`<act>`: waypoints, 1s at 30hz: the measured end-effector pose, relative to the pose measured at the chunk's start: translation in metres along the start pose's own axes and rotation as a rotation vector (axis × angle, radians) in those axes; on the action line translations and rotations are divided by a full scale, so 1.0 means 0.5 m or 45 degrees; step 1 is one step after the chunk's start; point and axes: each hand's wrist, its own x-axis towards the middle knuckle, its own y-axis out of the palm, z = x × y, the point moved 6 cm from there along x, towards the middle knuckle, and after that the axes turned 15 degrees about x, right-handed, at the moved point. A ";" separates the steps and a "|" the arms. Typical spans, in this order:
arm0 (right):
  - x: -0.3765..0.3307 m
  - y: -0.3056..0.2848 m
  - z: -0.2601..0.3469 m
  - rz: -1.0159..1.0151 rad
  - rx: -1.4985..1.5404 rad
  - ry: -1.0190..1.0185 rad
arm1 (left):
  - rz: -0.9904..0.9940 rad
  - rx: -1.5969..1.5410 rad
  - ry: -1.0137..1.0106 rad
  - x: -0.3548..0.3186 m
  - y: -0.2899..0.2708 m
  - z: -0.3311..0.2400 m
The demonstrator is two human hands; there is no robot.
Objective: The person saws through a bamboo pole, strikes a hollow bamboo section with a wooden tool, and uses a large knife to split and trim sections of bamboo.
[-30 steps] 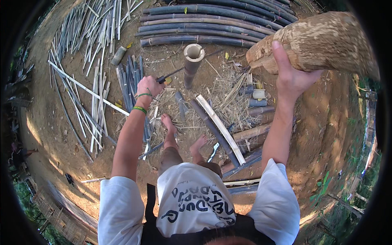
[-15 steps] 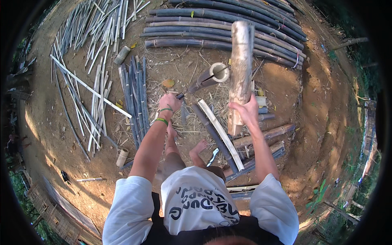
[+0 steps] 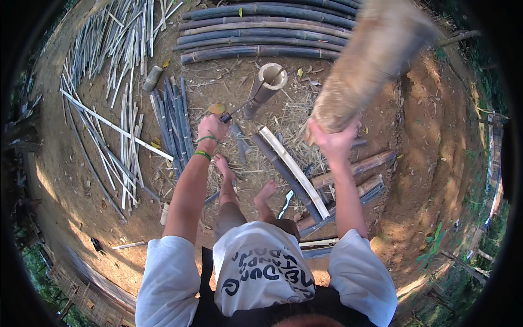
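My left hand (image 3: pixel 212 127) is closed around the dark handle of a long-bladed knife (image 3: pixel 225 117). The thin blade slants up and to the right, across the pale open end of an upright bamboo section (image 3: pixel 260 100), and its tip shows past the far rim. Raised on the right, a thick, rough wooden log (image 3: pixel 373 65) is gripped near its lower end by my right hand (image 3: pixel 335 144). The log is tilted up to the right, smeared by motion, and apart from the bamboo and blade.
Long dark bamboo poles (image 3: pixel 261 52) lie across the far side. Pale split strips (image 3: pixel 122 49) are heaped at far left, with dark strips (image 3: pixel 173 117) left of the knife. Split bamboo lengths (image 3: pixel 291 163) lie before my bare feet, near a white-and-dark tool (image 3: pixel 286 204).
My right hand has swung the log up and to the right, away from the bamboo, from near upright to tilted. My left hand keeps its hold on the knife.
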 end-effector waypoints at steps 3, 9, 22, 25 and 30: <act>-0.160 0.054 -0.262 0.547 -0.652 0.995 | 0.056 0.097 -0.060 -0.011 -0.011 -0.030; -0.184 0.013 -0.258 0.441 -0.322 1.023 | 0.174 0.144 0.005 0.002 0.086 -0.011; 0.099 -0.024 0.067 -0.183 0.168 -0.131 | 0.100 0.114 -0.038 0.044 0.112 0.017; -0.057 0.018 -0.135 -0.104 -0.056 0.046 | 0.071 0.119 -0.002 0.056 0.085 -0.016; -0.306 0.075 -0.419 0.448 -0.606 1.216 | 0.139 0.361 -0.005 0.084 0.109 -0.011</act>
